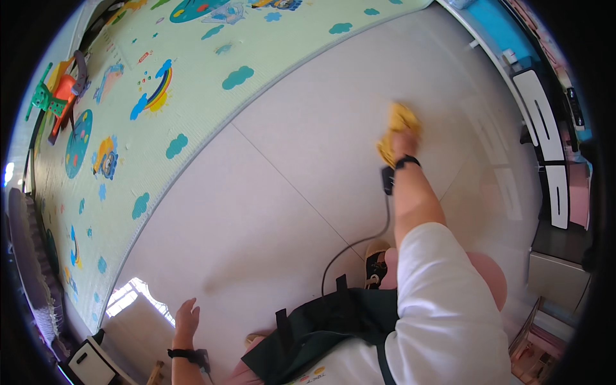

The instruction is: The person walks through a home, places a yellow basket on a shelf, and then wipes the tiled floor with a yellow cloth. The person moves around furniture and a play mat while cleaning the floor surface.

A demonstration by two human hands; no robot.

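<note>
My right hand presses a yellow cloth onto the pale tiled floor, out at arm's length. Both the hand and the cloth are blurred. On that wrist is a black strap with a small black device, from which a cable loops back towards my body. Low on the left, my left hand hangs over the floor with its fingers apart and nothing in it. A black strap circles the left wrist too.
A green play mat printed with clouds and rainbows covers the upper left. A toy stands at its far edge. White-fronted drawers line the right side, with an open bin below. My shoe rests near the middle.
</note>
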